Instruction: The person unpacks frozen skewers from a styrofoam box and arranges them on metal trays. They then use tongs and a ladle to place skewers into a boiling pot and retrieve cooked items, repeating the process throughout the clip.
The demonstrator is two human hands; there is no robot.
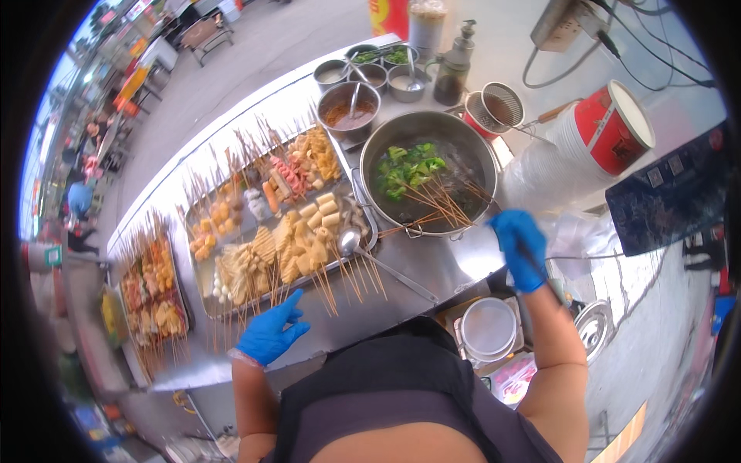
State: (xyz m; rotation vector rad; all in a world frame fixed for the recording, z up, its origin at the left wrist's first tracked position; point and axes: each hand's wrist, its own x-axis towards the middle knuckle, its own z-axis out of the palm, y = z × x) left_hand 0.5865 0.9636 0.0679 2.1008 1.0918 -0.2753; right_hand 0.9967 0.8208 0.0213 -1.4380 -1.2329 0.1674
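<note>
Steel counter [482,261] up front, and just beyond the left hand [272,330] lies the big tray [203,282]. The pot [423,123] sits ahead of the right hand [521,248], presumably for easy reach. The right curls round a dark tool [529,251], too blurred to identify; the left is spread, holding nothing. Between them, the ladle [350,242]. Inside the pot: greens [409,166], plus sticks [441,202] leaning toward the near rim, likely keeping their ends graspable.

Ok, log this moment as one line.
left hand: open, near food tray | right hand: beside pot, grip blurred | pot: broccoli, skewers inside
</note>
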